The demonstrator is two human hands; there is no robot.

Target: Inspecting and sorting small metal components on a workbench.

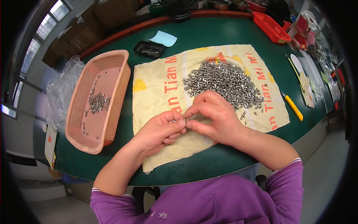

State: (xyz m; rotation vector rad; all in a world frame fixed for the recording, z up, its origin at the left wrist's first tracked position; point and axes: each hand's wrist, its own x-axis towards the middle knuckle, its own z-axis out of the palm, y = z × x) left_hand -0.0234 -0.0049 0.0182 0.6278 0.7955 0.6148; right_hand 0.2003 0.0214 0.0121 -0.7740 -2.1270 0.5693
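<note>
My left hand [162,130] and my right hand [214,118] meet over the near part of a yellow cloth [156,99]. Between the left thumb and fingers is a small shiny metal piece, mostly hidden by the fingertips. The right thumb and forefinger close in on the same spot, pinched at its end. Just beyond the right hand lies a large heap of small silvery metal pieces [223,80], a few of them strayed to its near right side. A pink plastic basket [121,93] to the left holds a smaller cluster of similar pieces [99,102].
A yellow utility knife [294,107] lies right of the cloth. Beyond the cloth are a black tray [150,49] and a pale blue paper [163,38]. A red basket [271,28] stands at the far right. Crumpled clear plastic [59,93] sits left of the pink basket.
</note>
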